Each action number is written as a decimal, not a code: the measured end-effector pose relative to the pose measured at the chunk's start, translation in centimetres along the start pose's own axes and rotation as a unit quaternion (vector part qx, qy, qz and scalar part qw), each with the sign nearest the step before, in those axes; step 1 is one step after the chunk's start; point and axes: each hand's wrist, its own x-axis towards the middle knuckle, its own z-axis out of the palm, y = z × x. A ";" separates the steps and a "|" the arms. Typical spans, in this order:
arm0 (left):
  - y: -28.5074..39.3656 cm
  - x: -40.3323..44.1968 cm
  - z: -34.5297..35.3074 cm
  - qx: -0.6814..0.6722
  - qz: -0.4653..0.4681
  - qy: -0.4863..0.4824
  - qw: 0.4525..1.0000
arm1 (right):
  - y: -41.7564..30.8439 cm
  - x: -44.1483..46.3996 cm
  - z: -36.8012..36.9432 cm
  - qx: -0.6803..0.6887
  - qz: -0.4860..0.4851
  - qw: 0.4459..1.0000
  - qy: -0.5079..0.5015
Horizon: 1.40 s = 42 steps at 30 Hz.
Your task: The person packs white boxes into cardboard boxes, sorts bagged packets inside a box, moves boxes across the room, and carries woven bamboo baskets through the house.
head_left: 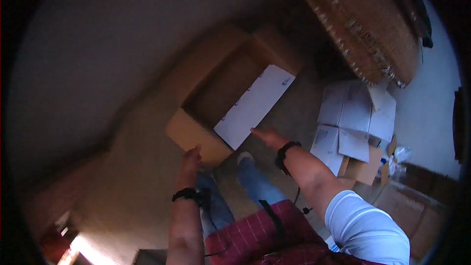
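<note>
ahead of the 2 hands, the open cardboard box (223, 86) lies on the floor (132, 152) with its flaps spread, its white flap (255, 108) just beyond the right hand (271, 138), whose forefinger points at that flap's edge. at the brown near flap (201, 140) is the left hand (191, 161), and whether either hand's fingers are closed on cardboard, i cannot tell. well to the right of the right hand stand white cartons (343, 113).

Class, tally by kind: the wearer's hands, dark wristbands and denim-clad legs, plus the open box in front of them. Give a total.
Hands: 2 (left hand, right hand)
Dark wristbands: 2 (left wristband, right wristband)
Denim-clad legs: 2 (left leg, right leg)
Open cardboard box: 1
Total: 7
</note>
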 end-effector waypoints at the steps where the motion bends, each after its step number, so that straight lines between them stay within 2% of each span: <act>1: -0.6 2.7 0.3 0.026 -0.028 -0.005 0.999 | -1.5 -0.3 0.5 0.075 -0.043 0.996 0.003; 2: -1.1 5.3 1.0 0.025 -0.040 -0.011 0.999 | -1.5 2.2 1.0 0.108 -0.059 0.992 0.007; 3: -1.1 8.0 1.9 0.067 -0.039 0.024 0.997 | -1.6 4.6 1.5 0.140 -0.077 0.987 0.011; 4: -1.6 10.1 2.7 0.116 -0.045 0.058 0.991 | 0.8 8.5 2.7 0.187 -0.057 0.979 0.051; 5: -2.2 12.1 3.3 0.126 -0.061 0.054 0.989 | 2.8 11.1 3.9 0.232 -0.036 0.968 0.088; 7: -2.7 15.7 4.2 0.314 0.043 0.061 0.947 | 3.7 14.3 5.2 0.294 0.008 0.950 0.108; 8: -3.0 16.5 4.6 0.322 0.036 0.055 0.944 | 4.1 15.3 5.7 0.349 0.032 0.928 0.129; 9: -3.0 17.0 5.0 0.357 0.022 0.105 0.928 | 5.2 16.0 6.0 0.353 0.039 0.925 0.133; 10: -2.6 17.2 5.6 0.389 0.011 0.156 0.908 | 6.3 16.4 5.9 0.355 -0.024 0.929 0.100; 11: -2.7 18.2 5.5 0.392 0.017 0.151 0.907 | 6.9 16.6 5.7 0.355 -0.092 0.928 0.068; 13: -5.7 23.0 3.9 0.381 -0.093 0.095 0.915 | 6.6 15.9 5.2 0.314 -0.084 0.943 0.076; 14: -8.2 25.4 2.8 0.383 -0.085 0.094 0.915 | 6.2 15.0 4.9 0.270 -0.069 0.957 0.078; 15: -10.8 27.7 1.5 0.481 0.054 0.104 0.869 | 5.7 14.1 4.6 0.273 -0.076 0.955 0.083; 17: -9.6 27.7 1.8 0.565 0.201 0.113 0.792 | 4.5 12.3 4.1 0.169 0.005 0.985 0.044; 18: -7.1 25.6 2.2 0.687 0.239 0.064 0.683 | 5.4 12.1 4.4 0.173 0.001 0.984 0.049; 20: -5.7 22.8 1.9 0.790 0.268 0.014 0.551 | 7.9 12.4 4.8 0.297 0.015 0.953 -0.056; 22: -5.3 21.6 -0.1 0.708 0.484 0.037 0.513 | 7.5 10.7 3.2 0.252 -0.003 0.966 -0.062; 23: -4.9 21.1 -0.2 0.707 0.485 0.036 0.513 | 7.3 9.6 2.6 0.207 -0.016 0.976 -0.071; 24: -3.7 19.1 -0.6 0.574 0.365 0.021 0.733 | 5.9 7.6 1.5 0.208 -0.014 0.975 -0.073; 25: -2.3 16.7 -1.4 0.397 0.213 0.008 0.893 | 3.1 5.0 0.0 0.065 -0.078 0.995 -0.008; 26: -1.0 14.2 -2.0 0.403 0.211 0.012 0.890 | 0.8 3.2 -0.9 -0.078 -0.144 0.985 0.057; 27: 0.6 11.2 -1.7 0.314 0.241 0.003 0.918 | -0.7 2.0 -1.3 -0.072 -0.149 0.985 0.055; 28: 2.1 8.2 -1.3 0.221 0.271 -0.009 0.937 | -1.9 0.7 -1.8 -0.148 -0.234 0.953 0.123; 29: 4.0 4.8 -1.2 0.305 0.220 0.062 0.925 | -2.5 -0.4 -2.1 -0.220 -0.311 0.904 0.194; 31: 5.4 0.2 -2.7 0.347 0.148 0.104 0.920 | -4.2 -0.6 -0.3 -0.232 -0.374 0.887 0.137; 32: 5.4 -1.4 -4.5 0.308 0.129 0.074 0.940 | -5.1 -0.9 1.0 -0.248 -0.398 0.878 0.100; 33: 6.7 -4.0 -5.0 0.352 0.120 0.096 0.923 | -5.9 -1.2 2.5 -0.266 -0.418 0.866 0.064; 34: 7.7 -6.5 -5.4 0.396 0.114 0.118 0.904 | -5.7 -0.5 4.6 -0.244 -0.474 0.843 0.069; 35: 8.3 -8.0 -6.2 0.408 0.127 0.118 0.896 | -6.1 -0.5 6.5 -0.247 -0.467 0.849 0.014; 38: 9.5 -12.4 -10.1 0.438 0.169 0.104 0.877 | -8.4 -7.7 6.4 -0.294 -0.406 0.861 -0.089; 40: 10.0 -14.9 -12.9 0.460 0.193 0.096 0.861 | -7.1 -10.5 6.4 -0.226 -0.391 0.884 -0.121; 41: 10.2 -15.9 -14.5 0.474 0.207 0.087 0.851 | -7.2 -12.0 5.4 -0.223 -0.388 0.888 -0.107; 42: 10.2 -16.7 -15.7 0.489 0.226 0.074 0.839 | -7.2 -14.2 4.2 -0.224 -0.326 0.901 -0.179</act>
